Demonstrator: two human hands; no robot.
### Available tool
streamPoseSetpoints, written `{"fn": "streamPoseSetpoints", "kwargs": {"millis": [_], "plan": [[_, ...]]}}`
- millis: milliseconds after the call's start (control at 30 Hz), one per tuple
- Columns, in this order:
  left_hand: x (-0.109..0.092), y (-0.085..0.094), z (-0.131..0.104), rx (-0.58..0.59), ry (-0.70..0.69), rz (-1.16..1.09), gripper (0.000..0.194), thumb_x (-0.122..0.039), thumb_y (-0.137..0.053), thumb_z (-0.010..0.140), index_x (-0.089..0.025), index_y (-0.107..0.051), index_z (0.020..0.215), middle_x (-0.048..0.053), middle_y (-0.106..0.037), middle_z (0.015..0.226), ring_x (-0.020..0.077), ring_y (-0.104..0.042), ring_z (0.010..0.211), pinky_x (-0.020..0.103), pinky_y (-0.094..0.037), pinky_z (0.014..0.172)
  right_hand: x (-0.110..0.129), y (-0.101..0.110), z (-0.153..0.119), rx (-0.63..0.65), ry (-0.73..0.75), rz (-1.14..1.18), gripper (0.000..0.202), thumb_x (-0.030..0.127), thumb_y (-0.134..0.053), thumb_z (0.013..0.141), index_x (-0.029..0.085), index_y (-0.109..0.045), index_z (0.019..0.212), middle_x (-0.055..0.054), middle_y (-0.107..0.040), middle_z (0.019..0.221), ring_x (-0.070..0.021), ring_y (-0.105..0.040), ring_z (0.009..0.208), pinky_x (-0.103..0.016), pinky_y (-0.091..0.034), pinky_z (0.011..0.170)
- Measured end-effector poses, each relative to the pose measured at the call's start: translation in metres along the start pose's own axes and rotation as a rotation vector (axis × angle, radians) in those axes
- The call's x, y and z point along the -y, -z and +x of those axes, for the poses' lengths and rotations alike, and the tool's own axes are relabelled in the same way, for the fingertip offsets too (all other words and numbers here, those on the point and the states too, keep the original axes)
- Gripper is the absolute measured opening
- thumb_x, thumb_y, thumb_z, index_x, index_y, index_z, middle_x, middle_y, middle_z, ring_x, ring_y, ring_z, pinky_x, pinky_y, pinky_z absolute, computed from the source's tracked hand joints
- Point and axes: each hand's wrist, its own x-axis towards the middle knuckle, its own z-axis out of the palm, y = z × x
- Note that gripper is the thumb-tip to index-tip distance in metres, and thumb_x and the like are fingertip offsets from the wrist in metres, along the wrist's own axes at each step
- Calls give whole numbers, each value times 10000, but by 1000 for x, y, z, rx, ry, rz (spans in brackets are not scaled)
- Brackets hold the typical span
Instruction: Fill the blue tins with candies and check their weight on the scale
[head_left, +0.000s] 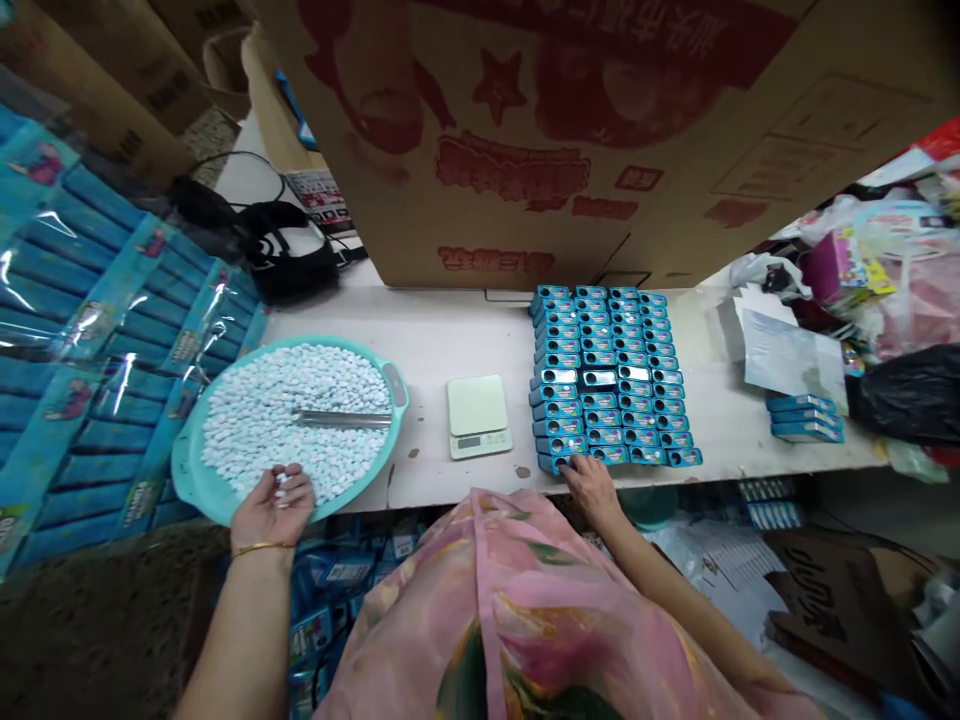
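My left hand (274, 508) is turned palm up at the front of a turquoise plastic basin (400, 386), its fingers curled round a few small white candies (282, 488). Many more white candies (262, 400) fill the basin, and a metal tube-like tool (341, 419) lies on top of them. At the table's front edge my right hand (592, 488) has its fingers on the nearest small blue box (555, 464), at the left front corner of a block of such boxes (600, 408) in rows. Dark round openings show on their near faces.
A small kitchen scale (478, 416) stands between the basin and the boxes. Behind rises a large cardboard carton (525, 150). Blue packs in clear wrap (97, 330) are stacked at left, beside a black strap device (289, 250). More blue boxes (805, 418) and plastic bags lie at right.
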Motion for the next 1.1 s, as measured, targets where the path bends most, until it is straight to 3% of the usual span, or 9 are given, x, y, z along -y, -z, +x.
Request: {"fn": "streamPoseSetpoints", "kwargs": {"millis": [233, 433, 567, 767, 967, 1100], "plan": [[4, 6, 8, -66, -41, 63, 129, -138, -384, 792, -131, -485, 712, 13, -442, 633, 40, -436, 480, 99, -376, 366, -2, 4, 0, -12, 66, 39, 242, 160, -420, 806, 220, -597, 959, -73, -520, 923, -193, -387, 789, -316, -253, 679], [5, 5, 10, -37, -30, 55, 153, -149, -386, 797, -121, -483, 683, 3, -426, 598, 31, -419, 454, 97, -367, 361, 22, 43, 9, -112, 129, 134, 216, 215, -396, 836, 222, -606, 884, -54, -520, 965, -180, -385, 828, -315, -247, 715], [7, 3, 9, -58, -41, 75, 160, -162, -408, 802, -119, -491, 672, -4, -422, 591, 22, -418, 448, 87, -350, 357, 36, 68, 37, -186, 181, 172, 223, 229, -374, 848, 208, -591, 890, -53, -519, 969, -181, -381, 855, -318, -243, 740], [7, 3, 10, -76, -33, 80, 182, -166, -399, 817, -115, -500, 674, 1, -444, 604, 13, -411, 440, 84, -339, 356, 45, 83, 98, -256, 208, 113, 242, 217, -341, 853, 194, -576, 906, -67, -504, 960, -194, -366, 856, -333, -237, 751], [7, 4, 12, -83, -37, 85, 197, -155, -373, 821, -118, -496, 672, 1, -440, 589, 17, -398, 428, 86, -327, 343, 76, 85, 154, -175, 399, -15, 228, 89, -352, 799, 151, -570, 833, -89, -500, 900, -203, -371, 812, -349, -249, 722], [7, 4, 12, -105, -36, 70, 249, -141, -308, 839, -109, -495, 677, 9, -442, 592, 19, -394, 423, 92, -326, 341, 97, 82, 172, -101, 459, -54, 227, 94, -364, 803, 146, -582, 841, -97, -513, 914, -205, -392, 825, -346, -268, 720]]}}
